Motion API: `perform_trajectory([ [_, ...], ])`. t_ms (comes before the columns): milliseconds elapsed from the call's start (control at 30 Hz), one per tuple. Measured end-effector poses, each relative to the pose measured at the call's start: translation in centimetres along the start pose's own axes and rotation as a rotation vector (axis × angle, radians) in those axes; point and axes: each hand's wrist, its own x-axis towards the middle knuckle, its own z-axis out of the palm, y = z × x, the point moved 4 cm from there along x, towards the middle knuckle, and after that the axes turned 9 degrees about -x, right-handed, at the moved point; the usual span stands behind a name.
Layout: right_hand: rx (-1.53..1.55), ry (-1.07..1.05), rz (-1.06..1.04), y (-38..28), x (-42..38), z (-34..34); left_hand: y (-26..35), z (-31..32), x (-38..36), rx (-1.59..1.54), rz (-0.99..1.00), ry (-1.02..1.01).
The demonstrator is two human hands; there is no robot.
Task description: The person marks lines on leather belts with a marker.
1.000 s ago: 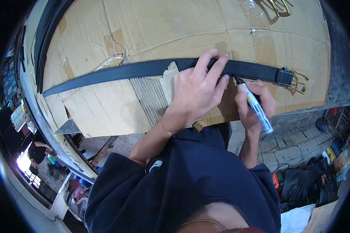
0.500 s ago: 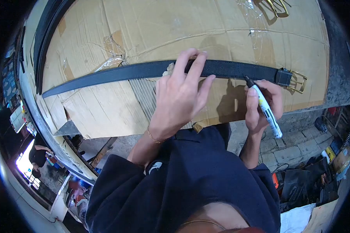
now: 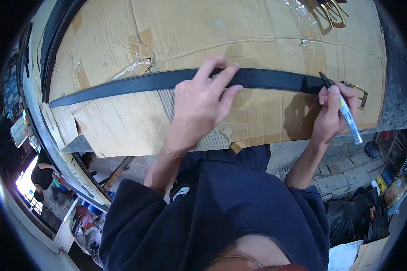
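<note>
A long dark belt (image 3: 276, 80) lies across the cardboard (image 3: 257, 122), its pointed end at the left. Its gold buckle (image 3: 362, 97) is at the right, partly behind my right hand. Over the belt's middle is my left hand (image 3: 203, 95), fingers apart and bent; a small pale bit shows between them, too hidden to name. My right hand (image 3: 332, 113) is closed around a white marker (image 3: 348, 115), whose dark tip is over the belt's upper edge near the buckle.
More gold buckles (image 3: 335, 18) lie at the top right. Dark straps (image 3: 52, 49) curve along the left edge. Crumpled clear tape (image 3: 138, 65) sticks to the cardboard. At the far left stands another person (image 3: 43, 174). Bags and boxes lie on the floor at lower right.
My right hand has moved right with the marker, closer to the buckle. My left hand has shifted slightly left and remains over the belt's middle.
</note>
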Motion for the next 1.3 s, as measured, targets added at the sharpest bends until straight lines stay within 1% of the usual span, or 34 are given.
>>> perform_trajectory([
  [33,0.001,-0.003,-0.002,-0.4,0.1,0.2,0.2,0.3,0.1,-0.014,-0.013,0.004],
  [67,0.050,-0.039,-0.051,-1.0,-0.1,0.6,0.5,0.6,0.1,-0.031,-0.027,0.005],
  [100,0.097,-0.073,-0.102,-1.7,-0.3,1.1,0.8,0.7,0.1,-0.041,-0.090,0.020],
  [133,0.120,-0.113,-0.150,-2.4,-0.5,2.5,0.6,0.8,0.1,-0.047,-0.090,0.019],
  [200,0.032,-0.217,-0.218,-1.6,-1.0,3.9,0.4,0.9,-0.1,-0.054,-0.018,0.058],
  [267,0.072,-0.247,-0.202,-1.6,-1.2,4.6,0.5,0.9,0.1,-0.063,-0.041,0.056],
  [333,-0.087,-0.267,-0.263,-2.3,-1.3,4.8,0.4,0.9,-0.2,-0.073,-0.069,0.043],
  [367,-0.062,-0.256,-0.325,-2.2,-1.2,5.0,0.4,0.9,-0.2,-0.068,-0.063,0.047],
  [400,-0.065,-0.253,-0.326,-2.2,-1.1,5.1,0.4,1.0,0.0,-0.064,-0.053,0.053],
  [467,-0.172,-0.321,-0.363,-2.4,-1.3,5.5,0.4,1.0,0.0,-0.067,-0.054,0.047],
  [533,-0.182,-0.316,-0.323,-2.5,-1.3,5.6,0.3,0.9,0.0,-0.063,-0.056,0.044],
  [633,-0.227,-0.300,-0.374,-2.8,-1.3,5.8,0.3,1.0,0.1,-0.068,-0.041,0.052],
  [700,-0.352,-0.321,-0.485,-3.4,-1.5,6.2,0.3,1.0,0.1,-0.053,-0.033,0.054],
  [733,-0.352,-0.320,-0.485,-3.3,-1.5,6.2,0.3,1.0,0.1,-0.053,-0.032,0.054],
  [800,-0.239,-0.265,-0.421,-2.9,-1.3,5.8,0.2,1.0,0.0,-0.057,-0.036,0.065],
  [833,-0.177,-0.295,-0.294,-2.6,-1.2,5.3,0.2,1.0,0.0,-0.055,-0.036,0.066],
  [867,-0.177,-0.297,-0.293,-2.6,-1.2,5.4,0.1,1.0,0.0,-0.062,-0.033,0.071],
  [933,-0.250,-0.290,-0.381,-2.8,-1.3,5.8,0.2,1.1,-0.1,-0.073,-0.028,0.075],
  [1000,-0.236,-0.289,-0.399,-2.7,-1.3,5.9,0.2,1.0,-0.1,-0.065,-0.048,0.058],
  [1067,-0.314,-0.308,-0.471,-3.2,-1.5,6.2,0.2,1.1,-0.2,-0.066,-0.040,0.065],
  [1133,-0.301,-0.296,-0.458,-3.2,-1.4,6.0,0.2,1.1,-0.2,-0.067,-0.031,0.074],
  [1200,-0.219,-0.280,-0.309,-2.7,-1.2,5.4,0.2,1.1,-0.2,-0.069,-0.025,0.082],
  [1300,-0.248,-0.283,-0.370,-2.9,-1.2,5.6,0.1,1.2,-0.3,-0.067,-0.027,0.086],
])
